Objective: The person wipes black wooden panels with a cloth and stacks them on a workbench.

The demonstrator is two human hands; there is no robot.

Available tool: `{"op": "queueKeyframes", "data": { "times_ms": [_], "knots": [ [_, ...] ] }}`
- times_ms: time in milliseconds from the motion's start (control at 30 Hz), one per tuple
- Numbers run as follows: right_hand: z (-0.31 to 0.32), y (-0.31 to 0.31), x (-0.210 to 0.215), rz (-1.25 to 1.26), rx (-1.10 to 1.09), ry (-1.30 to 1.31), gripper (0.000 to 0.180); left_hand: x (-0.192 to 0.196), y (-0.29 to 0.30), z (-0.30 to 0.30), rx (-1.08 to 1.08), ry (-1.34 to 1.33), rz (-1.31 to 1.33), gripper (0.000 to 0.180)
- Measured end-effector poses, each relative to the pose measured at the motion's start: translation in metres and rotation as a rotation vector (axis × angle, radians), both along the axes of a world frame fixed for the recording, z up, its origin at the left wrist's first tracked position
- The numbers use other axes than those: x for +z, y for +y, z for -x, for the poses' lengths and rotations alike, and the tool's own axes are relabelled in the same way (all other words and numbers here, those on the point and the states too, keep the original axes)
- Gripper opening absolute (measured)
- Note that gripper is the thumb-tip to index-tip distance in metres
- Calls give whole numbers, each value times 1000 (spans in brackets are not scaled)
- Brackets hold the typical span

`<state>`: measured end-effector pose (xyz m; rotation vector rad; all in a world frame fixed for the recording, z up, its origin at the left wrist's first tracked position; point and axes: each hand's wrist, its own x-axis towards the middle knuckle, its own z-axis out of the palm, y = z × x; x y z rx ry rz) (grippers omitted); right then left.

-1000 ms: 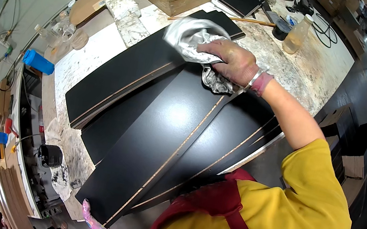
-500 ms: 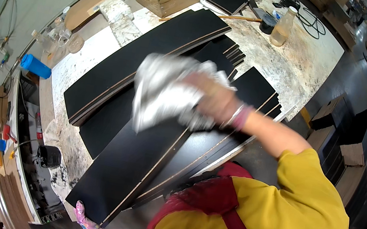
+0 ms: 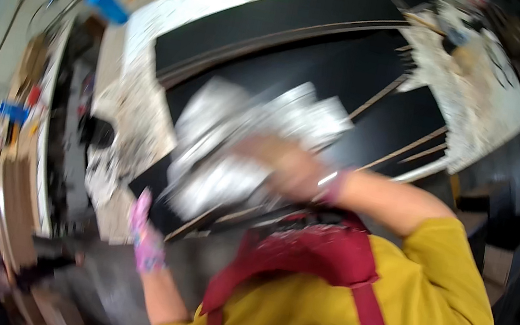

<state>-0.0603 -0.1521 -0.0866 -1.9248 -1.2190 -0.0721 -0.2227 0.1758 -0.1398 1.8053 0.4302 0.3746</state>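
My right hand [image 3: 287,167], blurred by motion, is closed on a bunched white-grey cloth [image 3: 216,134], which lies over the middle of a long black board [image 3: 151,179]. My left hand [image 3: 149,240], in a pink patterned glove, is at the near left end of that board. Its thumb points up along the end, and the other fingers are mostly hidden. More black boards lie overlapped beyond the cloth, with a curved-edged black panel [image 3: 248,32] farthest back. Brown edges show along several boards.
The boards rest on a stained white worktable [image 3: 135,99]. Beyond its left side are a blue container [image 3: 107,3] and a black pot [image 3: 97,132]. A thin stick [image 3: 427,25] lies at the far right. Boards stand stacked on the floor at right.
My view has swung, so the table sits higher in the picture. My right hand has swept the cloth toward me and the board's left end. My left hand stays at that end.
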Motion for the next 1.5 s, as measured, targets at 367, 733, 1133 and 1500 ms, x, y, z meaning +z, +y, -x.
{"op": "queueKeyframes", "data": {
  "times_ms": [367, 733, 1133, 1500],
  "knots": [
    [63, 146, 10, -45, 300, -118, 21, 17, -27, -35, -24, -281, 822, 76],
    [-65, -24, -18, 152, -703, 258, 38, -10, -29, -25, 120, -77, 993, 48],
    [-131, -190, -44, 215, -1106, 149, 48, -13, -3, -26, 20, 156, 752, 37],
    [-173, -385, -16, 513, -876, 368, 55, 69, 10, -24, -330, 139, -199, 27]
  ]
}}
